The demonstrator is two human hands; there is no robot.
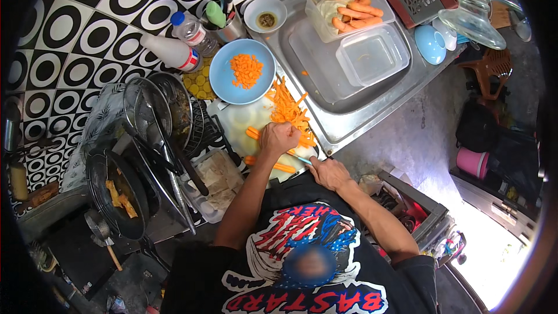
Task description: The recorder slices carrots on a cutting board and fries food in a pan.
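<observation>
My right hand (331, 174) grips the light-blue handle of a knife (301, 157), whose blade runs toward my left hand. My left hand (280, 138), fingers curled, presses down on carrot pieces (253, 132) on a pale cutting board (239, 117); its fingertips are hidden. Nearer my body lie more long carrot pieces (283, 167). A heap of carrot sticks (287, 107) covers the board's far right side. Beyond it, a light-blue plate (218, 74) holds diced carrot (246, 71).
Right of the board is a steel sink (335, 133) with a plastic tub of carrots (322, 32) and another clear tub (370, 59). On the left are a wok (144, 200), strainers (146, 109) and a container of pale pieces (218, 183). Bottles (174, 52) stand behind.
</observation>
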